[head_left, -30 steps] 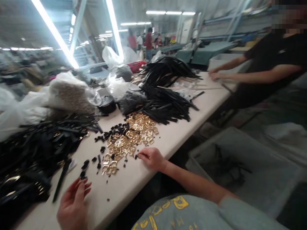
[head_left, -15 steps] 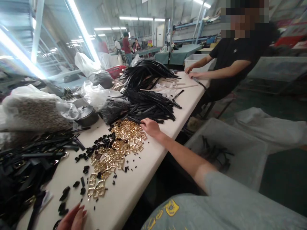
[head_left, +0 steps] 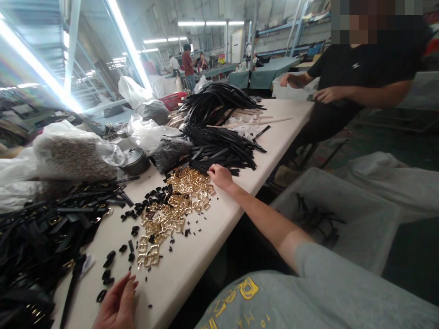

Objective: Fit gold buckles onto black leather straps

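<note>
My right hand reaches across to the near ends of a heap of black straps, just beyond a pile of gold buckles. Its thumb and fingers are closed together at the strap ends; whether a strap is between them is hidden. Low in the view, my left hand hovers by the table edge with fingertips pinched; anything held there is too small to make out. Small black loops lie next to it, and more black loops are scattered along the buckles.
Finished-looking black straps with buckles heap up on the left. Behind lie a plastic bag of small pieces and a round grey tin. A co-worker stands at the table's far end. A translucent bin stands below on the right.
The view has shifted slightly, so the table sits further right. My left hand shows more fully. The co-worker's hands have moved apart, and the strap they held no longer hangs in view.
</note>
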Motion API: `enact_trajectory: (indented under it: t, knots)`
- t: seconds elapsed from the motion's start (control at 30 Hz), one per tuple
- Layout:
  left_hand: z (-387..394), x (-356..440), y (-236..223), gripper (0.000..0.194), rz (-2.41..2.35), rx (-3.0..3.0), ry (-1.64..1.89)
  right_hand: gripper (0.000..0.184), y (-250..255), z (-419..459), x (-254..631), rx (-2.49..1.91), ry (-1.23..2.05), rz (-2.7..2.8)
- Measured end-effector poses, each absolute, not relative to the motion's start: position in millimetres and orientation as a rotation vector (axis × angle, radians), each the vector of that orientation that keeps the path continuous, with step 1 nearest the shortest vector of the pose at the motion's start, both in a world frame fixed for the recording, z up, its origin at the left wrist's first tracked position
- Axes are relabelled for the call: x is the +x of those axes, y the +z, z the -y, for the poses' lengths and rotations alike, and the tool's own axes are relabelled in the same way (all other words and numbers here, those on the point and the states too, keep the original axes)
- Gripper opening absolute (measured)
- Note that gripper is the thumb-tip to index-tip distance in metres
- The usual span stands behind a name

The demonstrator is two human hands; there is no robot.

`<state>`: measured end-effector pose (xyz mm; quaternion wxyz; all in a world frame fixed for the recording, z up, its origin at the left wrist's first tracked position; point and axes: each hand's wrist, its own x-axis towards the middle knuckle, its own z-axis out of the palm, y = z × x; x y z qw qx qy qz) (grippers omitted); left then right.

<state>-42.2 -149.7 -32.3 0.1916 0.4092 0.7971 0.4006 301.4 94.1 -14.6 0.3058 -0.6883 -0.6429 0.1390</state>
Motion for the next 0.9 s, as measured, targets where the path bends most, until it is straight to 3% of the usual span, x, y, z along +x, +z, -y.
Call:
enact_trajectory:
  t: [0.1,0.27,0.47,0.7,0.9]
  knots:
    - [152,-26,-36,0.017,-1.985,1.137,1.337,0.023,-11,-63,297,-1.655,0.538,1.688]
    - [142,7,-32,0.032,-1.478,1.149,1.495,0.035,-16,14,277,-1.054,1.345,1.423]
    - [137,24,-23,0.046,-1.242,0.918,1.55,0.036,-20,78,265,-0.983,1.736,1.312]
    - [151,26,-15,0.04,-1.312,0.879,1.571,0.031,-33,91,274,-1.017,1.754,1.428]
    - [158,33,-15,0.034,-1.352,0.893,1.502,0.015,-23,103,272,-1.107,1.081,2.044]
